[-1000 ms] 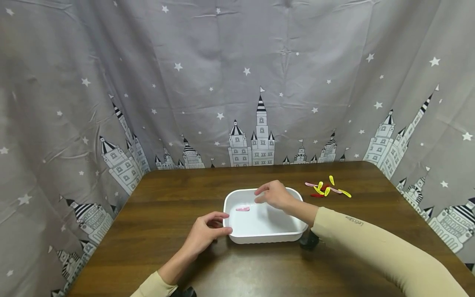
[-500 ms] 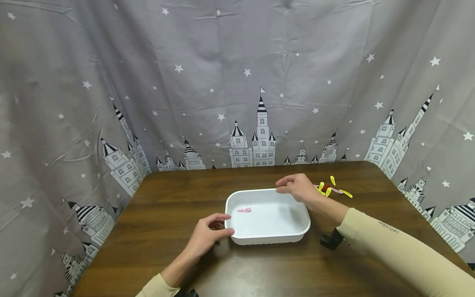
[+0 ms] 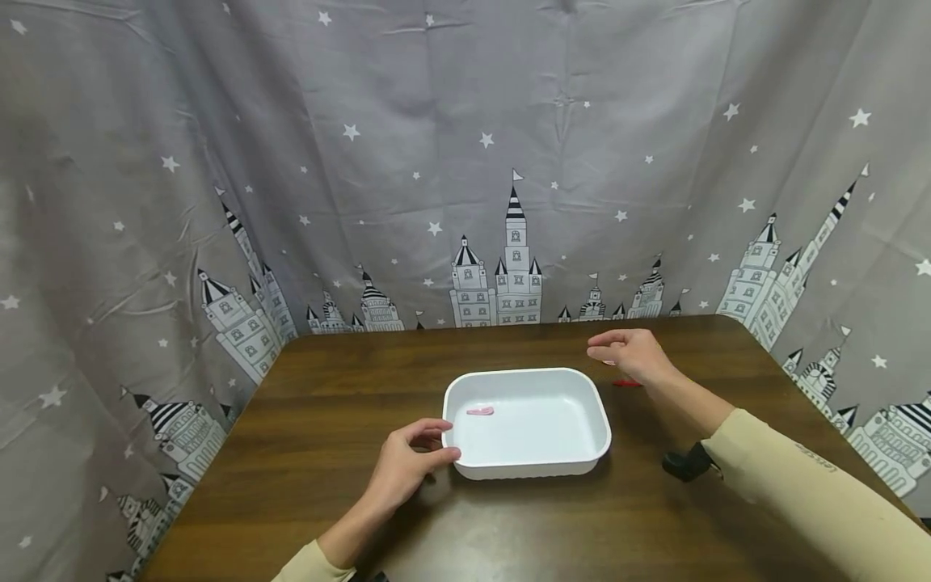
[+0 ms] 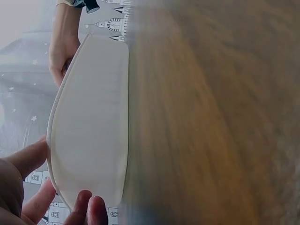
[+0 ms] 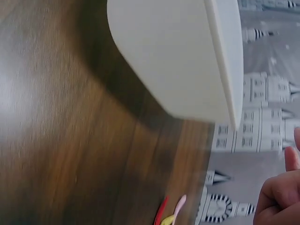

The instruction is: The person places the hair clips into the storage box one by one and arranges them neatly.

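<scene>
Left grip point(image 3: 404, 459) holds white tray point(image 3: 534, 440), right grip point(image 3: 634, 356) unclear; yellow clip point(image 5: 167, 220) shows only from the right wrist.

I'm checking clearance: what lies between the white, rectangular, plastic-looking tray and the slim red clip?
Only bare brown wooden tabletop, partly shadowed, lies between the tray and the red clip; the right wrist view shows this.

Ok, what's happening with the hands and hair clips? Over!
Left hand holds white tray. Pink clip lies inside tray. Right hand hovers near red clip, blocking head view of yellow clip.
</scene>
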`<state>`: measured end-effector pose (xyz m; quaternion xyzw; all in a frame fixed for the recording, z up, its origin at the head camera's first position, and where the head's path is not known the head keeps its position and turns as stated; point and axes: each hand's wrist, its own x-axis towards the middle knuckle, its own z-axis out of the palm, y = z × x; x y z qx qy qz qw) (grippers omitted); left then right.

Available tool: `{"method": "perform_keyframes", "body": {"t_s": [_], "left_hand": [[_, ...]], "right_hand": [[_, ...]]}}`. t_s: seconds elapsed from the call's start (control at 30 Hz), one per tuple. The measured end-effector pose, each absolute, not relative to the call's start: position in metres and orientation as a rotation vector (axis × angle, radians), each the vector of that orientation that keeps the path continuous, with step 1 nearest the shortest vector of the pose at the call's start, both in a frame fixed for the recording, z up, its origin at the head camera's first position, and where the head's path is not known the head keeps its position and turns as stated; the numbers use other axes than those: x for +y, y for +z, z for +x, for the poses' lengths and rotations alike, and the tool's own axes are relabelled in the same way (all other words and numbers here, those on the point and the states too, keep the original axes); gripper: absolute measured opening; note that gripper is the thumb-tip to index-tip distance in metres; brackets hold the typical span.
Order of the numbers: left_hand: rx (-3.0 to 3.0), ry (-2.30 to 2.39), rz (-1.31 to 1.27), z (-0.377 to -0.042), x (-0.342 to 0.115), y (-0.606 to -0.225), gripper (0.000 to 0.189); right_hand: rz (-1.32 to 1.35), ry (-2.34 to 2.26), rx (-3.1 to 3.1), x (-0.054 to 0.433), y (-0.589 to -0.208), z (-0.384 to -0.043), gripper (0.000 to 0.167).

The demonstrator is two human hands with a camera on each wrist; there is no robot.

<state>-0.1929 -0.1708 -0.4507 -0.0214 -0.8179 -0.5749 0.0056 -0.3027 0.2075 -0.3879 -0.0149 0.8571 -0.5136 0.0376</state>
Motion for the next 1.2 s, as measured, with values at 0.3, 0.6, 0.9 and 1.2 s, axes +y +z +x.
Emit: {"method": "perform_keyframes", "body": {"t_s": [0.3, 0.6, 0.9, 1.2], "left_hand": [[-2.554, -1.817, -0.043, -0.194, -0.171, -0.452, 0.038], [-2.594, -1.763, -0.045, -0.197, -0.172, -0.453, 0.037], [-2.602, -1.757, -0.063, -0.198, -0.172, -0.451, 0.037], [-2.603, -1.779, -0.060, -0.197, -0.172, -0.452, 0.037]], "right_hand": [[0.049, -1.585, 2.678, 0.241, -0.389, -0.309, 0.047], [0.096, -1.581, 2.708, 0.267, -0.402, -0.316, 0.047], [0.136, -1.742, 2.638, 0.290, -0.405, -0.319, 0.050], [0.235, -1.744, 2.666, 0.311, -0.417, -0.315, 0.055]]}}
